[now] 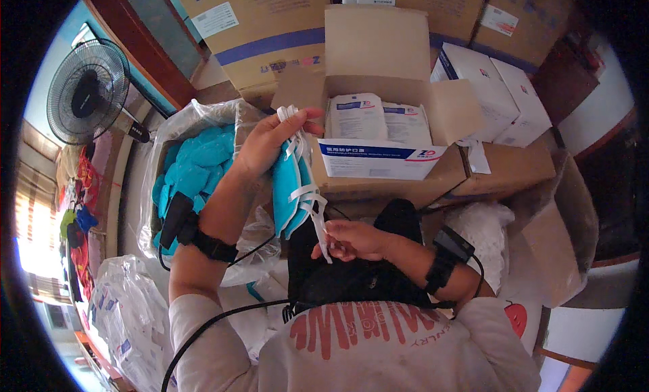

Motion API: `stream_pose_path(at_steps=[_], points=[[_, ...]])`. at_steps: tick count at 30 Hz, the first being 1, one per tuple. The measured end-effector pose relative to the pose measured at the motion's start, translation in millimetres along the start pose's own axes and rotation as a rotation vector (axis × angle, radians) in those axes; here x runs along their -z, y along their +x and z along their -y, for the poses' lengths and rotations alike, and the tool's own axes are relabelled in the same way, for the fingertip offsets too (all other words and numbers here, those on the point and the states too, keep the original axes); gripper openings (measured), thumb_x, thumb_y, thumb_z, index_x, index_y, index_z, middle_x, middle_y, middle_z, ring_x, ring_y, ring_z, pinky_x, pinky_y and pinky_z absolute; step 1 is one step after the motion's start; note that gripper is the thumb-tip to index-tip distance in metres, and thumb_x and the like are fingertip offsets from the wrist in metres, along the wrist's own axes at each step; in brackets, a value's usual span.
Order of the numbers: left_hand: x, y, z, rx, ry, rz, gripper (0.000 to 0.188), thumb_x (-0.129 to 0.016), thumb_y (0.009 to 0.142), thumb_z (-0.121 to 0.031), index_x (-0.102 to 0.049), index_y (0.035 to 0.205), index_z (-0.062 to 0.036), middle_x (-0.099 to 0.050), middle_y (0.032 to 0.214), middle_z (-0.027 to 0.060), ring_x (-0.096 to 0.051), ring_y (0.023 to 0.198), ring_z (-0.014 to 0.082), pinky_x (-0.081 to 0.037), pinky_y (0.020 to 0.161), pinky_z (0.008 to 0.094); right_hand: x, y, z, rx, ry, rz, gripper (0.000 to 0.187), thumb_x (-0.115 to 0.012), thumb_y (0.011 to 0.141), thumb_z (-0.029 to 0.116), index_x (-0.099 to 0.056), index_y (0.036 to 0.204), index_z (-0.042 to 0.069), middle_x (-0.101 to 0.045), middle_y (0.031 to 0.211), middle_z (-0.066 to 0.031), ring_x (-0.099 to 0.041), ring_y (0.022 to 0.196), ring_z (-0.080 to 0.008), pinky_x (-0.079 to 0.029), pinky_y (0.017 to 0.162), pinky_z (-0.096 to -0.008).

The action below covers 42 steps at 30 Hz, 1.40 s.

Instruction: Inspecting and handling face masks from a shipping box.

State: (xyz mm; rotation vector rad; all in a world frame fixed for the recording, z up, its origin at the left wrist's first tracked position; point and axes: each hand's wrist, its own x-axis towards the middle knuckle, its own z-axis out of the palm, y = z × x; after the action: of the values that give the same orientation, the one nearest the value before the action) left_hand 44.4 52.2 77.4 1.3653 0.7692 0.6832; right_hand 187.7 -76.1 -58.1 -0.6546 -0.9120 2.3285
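Note:
A small bunch of turquoise face masks (289,189) with white straps hangs in front of my lap. My left hand (274,138) grips its upper end, with white strap loops bunched by the thumb. Lower down, my right hand (362,240) has its fingers closed around the dangling white straps (320,231). Just beyond the masks stands an open white and blue carton (382,163), its flaps raised. White packets (357,118) stand inside it. Left of my left forearm, a plastic-lined box (238,121) holds a heap of loose turquoise masks (193,165).
The open carton rests on a brown cardboard box (399,189). Two closed white cartons (483,91) are at the right, with large brown boxes (270,27) behind. A fan (88,91) is at far left. Clear plastic bags (128,311) lie lower left, white material (481,233) at right.

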Motion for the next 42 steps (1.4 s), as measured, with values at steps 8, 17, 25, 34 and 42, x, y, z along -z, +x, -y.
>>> stream_pose_path(at_steps=[8, 17, 25, 34, 42], points=[[25, -2, 19, -0.040, 0.848, -0.151, 0.037, -0.051, 0.080, -0.034, -0.056, 0.100, -0.0032, -0.059, 0.091, 0.0059, -0.054, 0.082, 0.0132, -0.042, 0.070, 0.0277, -1, -26, 22, -0.039, -0.325, -0.237, 0.017, -0.039, 0.087, 0.022, -0.044, 0.089, 0.006, -0.047, 0.073, -0.0014, -0.038, 0.056, -0.0049, -0.031, 0.046, -0.0179], [-49, -28, 91, 0.175, 0.017, 0.501, 0.042, -0.060, 0.075, -0.026, -0.044, 0.108, -0.0058, -0.052, 0.091, 0.0018, -0.047, 0.084, 0.0096, -0.038, 0.075, 0.0240, -7, -29, 72, 0.435, -1.036, -0.406, 0.019, -0.046, 0.083, 0.019, -0.045, 0.085, -0.001, -0.054, 0.077, -0.0136, -0.053, 0.071, -0.0204, -0.042, 0.064, -0.0310], [-60, -38, 81, 0.459, -0.144, 0.449, 0.033, -0.060, 0.075, -0.028, -0.048, 0.098, -0.0074, -0.051, 0.083, -0.0013, -0.045, 0.077, 0.0085, -0.037, 0.067, 0.0220, -21, -39, 92, 0.246, -1.257, -0.511, 0.016, -0.045, 0.083, 0.018, -0.045, 0.087, 0.002, -0.056, 0.077, -0.0152, -0.055, 0.070, -0.0262, -0.042, 0.061, -0.0327], [-45, -43, 73, 0.341, 0.050, 0.420, 0.020, -0.054, 0.079, -0.024, -0.053, 0.089, -0.0069, -0.053, 0.082, 0.0004, -0.048, 0.071, 0.0094, -0.038, 0.065, 0.0225, -14, -43, 92, 0.223, -1.312, -0.454, 0.016, -0.041, 0.085, 0.019, -0.042, 0.086, 0.003, -0.054, 0.071, -0.0106, -0.054, 0.064, -0.0196, -0.041, 0.058, -0.0298], [-31, -48, 73, 0.332, -0.127, 0.166, 0.022, -0.045, 0.084, -0.031, -0.050, 0.081, -0.0089, -0.045, 0.070, -0.0033, -0.042, 0.064, 0.0065, -0.035, 0.059, 0.0212, -8, -47, 76, 0.169, -0.877, -0.358, 0.018, -0.036, 0.089, 0.022, -0.043, 0.085, 0.006, -0.042, 0.065, 0.0016, -0.040, 0.058, -0.0065, -0.034, 0.051, -0.0201]])
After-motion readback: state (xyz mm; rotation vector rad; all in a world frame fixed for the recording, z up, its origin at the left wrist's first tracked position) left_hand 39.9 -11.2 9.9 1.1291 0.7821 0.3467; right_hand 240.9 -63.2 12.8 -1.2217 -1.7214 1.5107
